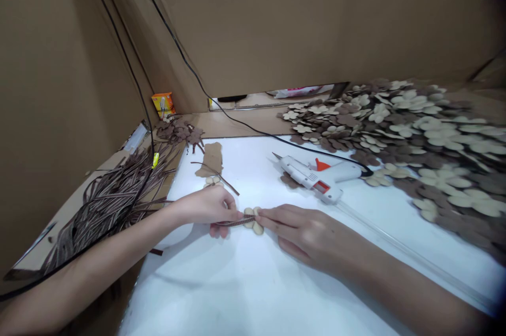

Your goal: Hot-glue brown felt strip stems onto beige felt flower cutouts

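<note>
Glue gun (312,175) showing glossy white plastic, walls (276,25) showing matt brown cardboard, ribbon (233,223) showing woven cloth, flower cut-outs (258,228) appearing matt

Left hand (203,207) faces right hand (304,236) — both pinching.

The left hand (203,208) hides one end of the striped ribbon (235,223), and the right hand (304,236) covers part of the felt flower (258,227)! Far right, the felt-flower pile (466,220) blurs out, and the orange box's (163,105) print is too small to read.
</note>
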Demonstrator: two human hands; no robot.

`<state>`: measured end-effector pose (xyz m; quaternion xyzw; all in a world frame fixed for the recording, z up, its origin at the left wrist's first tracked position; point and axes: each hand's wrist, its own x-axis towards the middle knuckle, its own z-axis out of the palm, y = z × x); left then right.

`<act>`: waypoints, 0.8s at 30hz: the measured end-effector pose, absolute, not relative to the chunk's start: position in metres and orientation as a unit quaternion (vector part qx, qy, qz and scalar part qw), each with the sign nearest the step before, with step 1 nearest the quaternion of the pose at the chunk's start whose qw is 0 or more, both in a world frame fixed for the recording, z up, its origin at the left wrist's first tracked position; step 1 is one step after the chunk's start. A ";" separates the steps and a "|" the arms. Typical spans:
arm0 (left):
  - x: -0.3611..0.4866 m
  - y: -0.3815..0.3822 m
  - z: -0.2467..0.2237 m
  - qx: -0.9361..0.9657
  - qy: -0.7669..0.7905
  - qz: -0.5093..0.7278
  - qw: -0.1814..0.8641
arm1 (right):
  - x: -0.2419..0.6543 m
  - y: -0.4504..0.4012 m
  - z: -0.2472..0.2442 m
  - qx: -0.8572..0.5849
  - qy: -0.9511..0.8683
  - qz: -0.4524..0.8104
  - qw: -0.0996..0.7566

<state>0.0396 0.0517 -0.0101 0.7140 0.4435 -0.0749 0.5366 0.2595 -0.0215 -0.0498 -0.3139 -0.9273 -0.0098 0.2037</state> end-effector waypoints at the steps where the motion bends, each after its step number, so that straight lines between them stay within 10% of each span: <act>1: 0.039 0.052 -0.009 0.716 0.448 -0.082 0.530 | 0.259 -0.021 -0.049 -0.308 -0.930 -0.016 0.202; 11: 0.041 -0.005 0.005 0.886 0.440 0.062 -0.134 | 0.260 -0.018 -0.048 -0.320 -0.920 0.037 0.224; 24: 0.023 0.012 -0.028 0.982 0.168 0.041 -0.072 | 0.267 -0.015 -0.047 -0.319 -0.921 0.057 0.214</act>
